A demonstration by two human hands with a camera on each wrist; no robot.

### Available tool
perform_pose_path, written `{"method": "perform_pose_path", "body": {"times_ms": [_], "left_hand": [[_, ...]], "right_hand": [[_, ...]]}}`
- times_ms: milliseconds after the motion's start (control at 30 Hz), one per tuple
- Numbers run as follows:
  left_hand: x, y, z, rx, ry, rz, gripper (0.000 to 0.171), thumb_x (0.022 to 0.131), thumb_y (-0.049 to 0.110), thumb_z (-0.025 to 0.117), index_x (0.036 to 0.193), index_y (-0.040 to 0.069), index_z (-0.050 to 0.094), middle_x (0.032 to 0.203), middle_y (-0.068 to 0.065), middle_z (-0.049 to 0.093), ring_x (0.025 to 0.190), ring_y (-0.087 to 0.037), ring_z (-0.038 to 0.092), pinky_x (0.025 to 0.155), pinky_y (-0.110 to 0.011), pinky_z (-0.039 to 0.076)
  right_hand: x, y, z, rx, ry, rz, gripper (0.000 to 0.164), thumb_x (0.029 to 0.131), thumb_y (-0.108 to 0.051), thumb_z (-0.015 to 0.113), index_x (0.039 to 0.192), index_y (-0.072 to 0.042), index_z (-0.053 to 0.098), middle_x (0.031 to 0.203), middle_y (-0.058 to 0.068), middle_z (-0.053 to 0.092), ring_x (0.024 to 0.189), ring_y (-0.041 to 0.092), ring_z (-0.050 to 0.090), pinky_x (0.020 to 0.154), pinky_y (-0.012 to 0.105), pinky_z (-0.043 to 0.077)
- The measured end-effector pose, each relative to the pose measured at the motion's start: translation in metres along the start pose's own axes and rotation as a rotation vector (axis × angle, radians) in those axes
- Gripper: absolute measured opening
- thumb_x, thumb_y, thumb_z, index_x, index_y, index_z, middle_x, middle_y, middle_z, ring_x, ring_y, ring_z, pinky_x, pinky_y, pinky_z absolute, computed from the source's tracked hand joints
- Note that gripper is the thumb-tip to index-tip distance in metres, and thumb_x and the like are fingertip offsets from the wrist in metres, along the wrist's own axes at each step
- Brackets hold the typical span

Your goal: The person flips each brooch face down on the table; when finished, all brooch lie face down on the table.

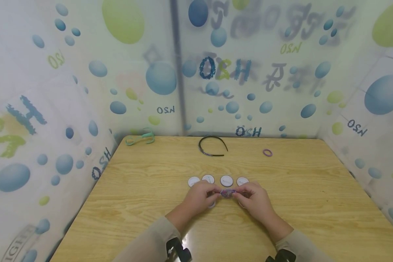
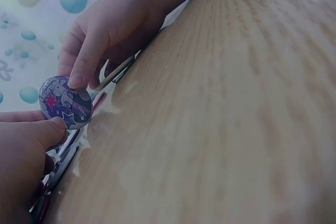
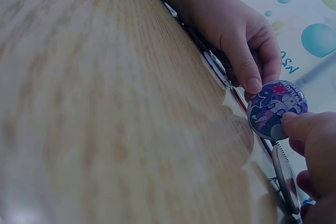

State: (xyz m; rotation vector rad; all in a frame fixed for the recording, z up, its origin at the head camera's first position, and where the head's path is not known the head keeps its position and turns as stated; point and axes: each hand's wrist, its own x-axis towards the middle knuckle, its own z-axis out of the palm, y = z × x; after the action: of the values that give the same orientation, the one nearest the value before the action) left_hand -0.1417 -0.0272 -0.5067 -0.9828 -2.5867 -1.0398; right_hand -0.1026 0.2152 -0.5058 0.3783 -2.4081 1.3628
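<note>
Both hands pinch one round pin badge between them above the table. Its printed front, purple with a pink star and a cartoon figure, shows in the left wrist view. My left hand holds one edge with thumb and fingers; my right hand grips the opposite edge in the same way. Just beyond the hands lies a row of white-backed badges, their pins facing up. Another badge is partly hidden beneath the left hand, and one more peeks out by the right hand.
Toward the back of the wooden table lies a black headband. A purple ring-shaped band is to its right, and a mint-green clip-like item sits at the back left corner. Patterned curtains surround the table's back and sides.
</note>
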Motion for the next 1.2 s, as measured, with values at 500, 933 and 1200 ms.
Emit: {"method": "perform_pose_path", "body": {"times_ms": [500, 933, 1200], "left_hand": [[0.0, -0.001, 0.0001, -0.012, 0.027, 0.03, 0.007, 0.091, 0.015, 0.085, 0.098, 0.018, 0.084, 0.081, 0.011, 0.067, 0.072, -0.002, 0.05, 0.067, -0.021, 0.044], [0.0004, -0.0006, -0.0003, -0.006, 0.02, 0.052, 0.009, 0.091, 0.013, 0.084, 0.098, 0.019, 0.085, 0.082, 0.012, 0.069, 0.074, -0.001, 0.051, 0.069, -0.02, 0.045], [0.0002, 0.0001, -0.0017, 0.013, 0.003, 0.094, 0.01, 0.09, 0.017, 0.086, 0.1, 0.02, 0.084, 0.087, 0.013, 0.073, 0.078, -0.004, 0.057, 0.075, -0.024, 0.048]], "right_hand": [[-0.0003, 0.0015, 0.0006, 0.037, -0.008, -0.005, 0.023, 0.079, 0.002, 0.093, 0.087, -0.018, 0.082, 0.09, -0.004, 0.065, 0.087, 0.017, 0.058, 0.072, 0.022, 0.057], [0.0003, 0.0017, -0.0008, 0.003, -0.025, -0.029, 0.025, 0.077, 0.0, 0.094, 0.086, -0.02, 0.082, 0.087, -0.008, 0.071, 0.086, 0.018, 0.058, 0.072, 0.023, 0.054], [0.0012, 0.0021, -0.0003, -0.077, -0.013, -0.109, 0.03, 0.074, 0.001, 0.095, 0.083, -0.024, 0.082, 0.083, -0.019, 0.071, 0.082, 0.011, 0.053, 0.072, 0.027, 0.044]]}}
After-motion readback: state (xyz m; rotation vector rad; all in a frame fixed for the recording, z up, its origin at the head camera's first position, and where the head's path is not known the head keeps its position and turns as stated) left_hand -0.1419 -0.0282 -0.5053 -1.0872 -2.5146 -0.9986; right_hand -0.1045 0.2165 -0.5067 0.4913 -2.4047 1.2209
